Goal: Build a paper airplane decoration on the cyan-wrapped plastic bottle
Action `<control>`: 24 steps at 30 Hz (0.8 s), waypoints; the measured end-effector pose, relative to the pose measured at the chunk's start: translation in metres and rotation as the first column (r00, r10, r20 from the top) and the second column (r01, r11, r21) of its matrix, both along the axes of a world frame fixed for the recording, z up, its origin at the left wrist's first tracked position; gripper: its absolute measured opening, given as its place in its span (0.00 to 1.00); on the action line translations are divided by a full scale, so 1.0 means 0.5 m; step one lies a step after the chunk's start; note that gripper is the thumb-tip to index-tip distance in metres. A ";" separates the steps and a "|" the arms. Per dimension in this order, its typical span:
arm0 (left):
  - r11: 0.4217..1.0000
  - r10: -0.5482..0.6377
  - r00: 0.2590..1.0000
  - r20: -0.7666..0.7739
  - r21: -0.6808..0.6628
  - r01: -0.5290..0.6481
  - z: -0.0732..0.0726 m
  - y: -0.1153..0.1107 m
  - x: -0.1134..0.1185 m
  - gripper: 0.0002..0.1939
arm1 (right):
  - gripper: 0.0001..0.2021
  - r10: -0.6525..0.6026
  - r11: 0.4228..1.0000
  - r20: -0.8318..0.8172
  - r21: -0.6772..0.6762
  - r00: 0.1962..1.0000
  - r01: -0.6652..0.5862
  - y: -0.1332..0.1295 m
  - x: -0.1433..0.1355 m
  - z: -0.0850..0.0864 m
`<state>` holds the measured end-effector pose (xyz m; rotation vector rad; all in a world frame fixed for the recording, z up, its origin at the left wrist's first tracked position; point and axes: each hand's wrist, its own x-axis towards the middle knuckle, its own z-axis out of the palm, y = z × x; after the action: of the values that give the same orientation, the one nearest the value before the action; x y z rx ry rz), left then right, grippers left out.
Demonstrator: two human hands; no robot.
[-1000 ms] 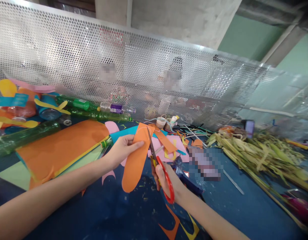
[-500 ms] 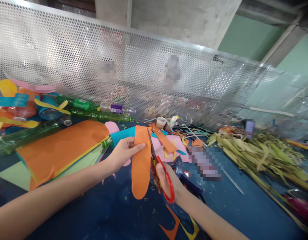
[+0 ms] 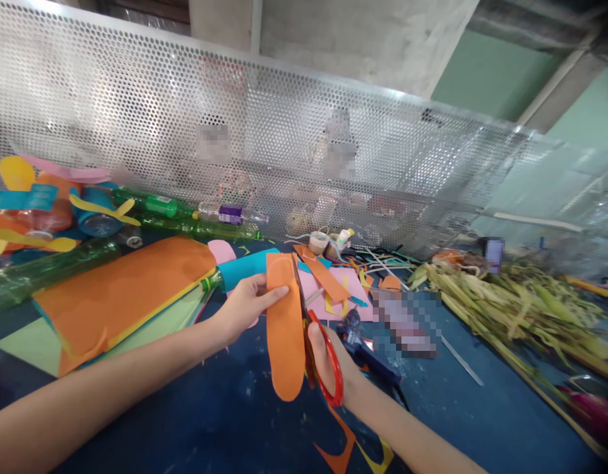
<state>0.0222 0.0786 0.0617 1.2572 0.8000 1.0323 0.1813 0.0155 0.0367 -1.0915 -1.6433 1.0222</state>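
Note:
My left hand [image 3: 244,304] pinches the upper left part of an orange paper strip [image 3: 286,342], thumb on its face. The strip hangs over the blue table, its lower end rounded, its top square. A curved line shows faintly near the top. My right hand [image 3: 331,359] is closed round the red handles of the scissors [image 3: 338,378]. Their blades point up along the strip's right edge, and I cannot tell how far apart they are.
Orange sheets [image 3: 130,289] and a green bottle [image 3: 51,270] lie left. Behind are paper scraps [image 3: 350,283] and bottles; right, a blue glue gun [image 3: 375,362] and dry husks [image 3: 481,309]. A perforated metal screen [image 3: 284,131] stands behind.
The lower end of the orange strip has swung slightly to the right. The scissor blades have shifted a little along its right edge. Both hands keep their hold.

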 end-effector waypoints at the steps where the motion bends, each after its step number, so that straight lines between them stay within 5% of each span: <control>1: 1.000 0.001 1.000 -0.002 0.001 -0.001 0.000 0.001 0.000 0.16 | 0.20 0.024 1.000 0.000 -0.005 1.000 -0.024 0.000 0.000 0.003; 8: 1.000 -0.002 1.000 0.008 0.026 0.002 -0.007 0.005 0.001 0.15 | 0.29 -0.073 0.965 0.121 -0.240 0.990 0.101 -0.003 0.001 -0.024; 24: 1.000 -0.004 1.000 0.016 -0.010 0.004 0.006 0.003 -0.002 0.16 | 0.32 -0.090 0.950 0.102 -0.290 0.991 0.116 0.001 -0.003 -0.025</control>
<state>0.0211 0.0799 0.0647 1.2407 0.7893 1.0326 0.1797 0.0159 0.0240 -1.4229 -1.5151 1.1910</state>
